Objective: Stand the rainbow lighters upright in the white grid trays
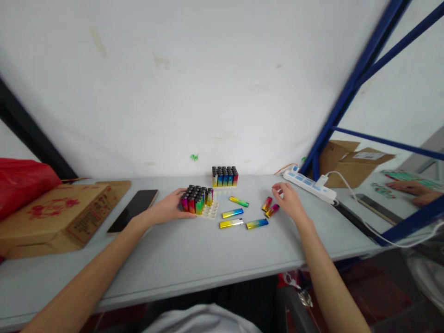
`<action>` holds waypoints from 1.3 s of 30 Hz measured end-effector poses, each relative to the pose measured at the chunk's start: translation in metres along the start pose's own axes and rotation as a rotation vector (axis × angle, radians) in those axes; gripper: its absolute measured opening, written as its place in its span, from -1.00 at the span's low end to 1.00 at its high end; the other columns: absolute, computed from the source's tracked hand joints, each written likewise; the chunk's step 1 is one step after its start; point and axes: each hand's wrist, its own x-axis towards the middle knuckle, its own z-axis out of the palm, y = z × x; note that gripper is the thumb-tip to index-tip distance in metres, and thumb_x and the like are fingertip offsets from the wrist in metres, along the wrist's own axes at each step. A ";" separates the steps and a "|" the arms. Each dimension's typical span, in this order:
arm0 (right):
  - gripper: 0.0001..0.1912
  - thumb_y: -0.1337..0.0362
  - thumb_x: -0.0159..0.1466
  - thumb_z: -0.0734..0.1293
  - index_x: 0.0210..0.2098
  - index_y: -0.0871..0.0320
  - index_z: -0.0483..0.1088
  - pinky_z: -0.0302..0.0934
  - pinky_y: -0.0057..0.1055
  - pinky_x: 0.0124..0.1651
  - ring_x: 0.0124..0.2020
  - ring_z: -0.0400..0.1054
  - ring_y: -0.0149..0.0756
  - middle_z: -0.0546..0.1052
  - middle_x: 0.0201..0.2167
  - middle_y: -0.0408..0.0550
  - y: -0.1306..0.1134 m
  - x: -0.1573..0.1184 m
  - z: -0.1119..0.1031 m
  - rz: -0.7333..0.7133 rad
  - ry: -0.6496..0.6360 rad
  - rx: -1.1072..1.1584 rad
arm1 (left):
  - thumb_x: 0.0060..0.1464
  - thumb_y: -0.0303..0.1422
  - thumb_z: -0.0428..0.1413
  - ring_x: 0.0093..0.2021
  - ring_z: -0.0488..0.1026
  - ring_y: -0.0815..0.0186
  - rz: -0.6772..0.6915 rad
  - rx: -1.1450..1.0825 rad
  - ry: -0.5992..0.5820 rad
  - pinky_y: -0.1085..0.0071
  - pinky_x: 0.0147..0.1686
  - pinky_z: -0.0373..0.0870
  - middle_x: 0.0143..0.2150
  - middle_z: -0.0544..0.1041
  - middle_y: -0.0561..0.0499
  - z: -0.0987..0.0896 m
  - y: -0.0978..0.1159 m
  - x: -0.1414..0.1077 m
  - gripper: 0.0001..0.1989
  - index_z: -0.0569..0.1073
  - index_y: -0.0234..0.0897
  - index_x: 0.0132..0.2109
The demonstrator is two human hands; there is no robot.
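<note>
My left hand (172, 206) is wrapped round the left side of a white tray (210, 211) that holds several upright lighters (192, 203) with dark tops; the tray's right part shows bare slots. Loose on the table lie a yellow-green lighter (239, 201), yellow-blue lighters (232, 213) (257, 224), a yellow-silver lighter (231, 223) and two red-purple ones (267, 204) (272, 211). Beside the red-purple ones is my right hand (285, 196), fingers curled with thumb and index near each other; nothing shows in it. A second full block of lighters (225, 177) stands at the back.
A black phone (133, 210) and a cardboard box (52, 215) with a red bag (26, 182) are on the left. A white power strip (310, 185) with a cable lies at the right, before a blue frame (340, 101). Another person's hand (411, 187) shows far right.
</note>
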 end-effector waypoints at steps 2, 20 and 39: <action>-0.75 0.14 0.38 0.20 -0.17 0.16 0.42 0.36 -0.22 -0.12 -0.33 0.43 -0.22 0.49 -0.21 0.08 0.000 -0.005 0.000 0.015 -0.014 -0.004 | -0.20 0.20 0.34 0.27 0.39 -0.10 0.016 -0.009 0.007 0.09 0.35 0.26 0.29 0.45 -0.15 0.000 0.000 0.000 -0.13 0.50 -0.19 0.19; -0.51 -0.05 0.45 0.11 -0.02 0.21 0.45 0.28 -0.06 0.05 -0.10 0.43 0.03 0.54 -0.17 0.21 0.020 -0.051 -0.005 0.134 -0.124 -0.361 | -0.18 0.20 0.33 0.14 0.48 -0.07 -0.005 -0.007 -0.011 0.14 0.23 0.39 0.15 0.53 -0.16 -0.007 0.014 -0.007 -0.08 0.44 -0.27 0.23; -0.26 -0.24 0.28 0.30 0.21 0.19 0.37 0.26 -0.04 0.10 0.07 0.38 0.11 0.50 0.06 0.22 -0.009 -0.060 -0.009 0.127 -0.200 -0.375 | -0.10 0.17 0.29 0.14 0.46 0.00 -0.032 -0.039 -0.071 0.21 0.21 0.39 0.15 0.53 -0.11 -0.007 0.022 -0.011 -0.19 0.46 -0.21 0.20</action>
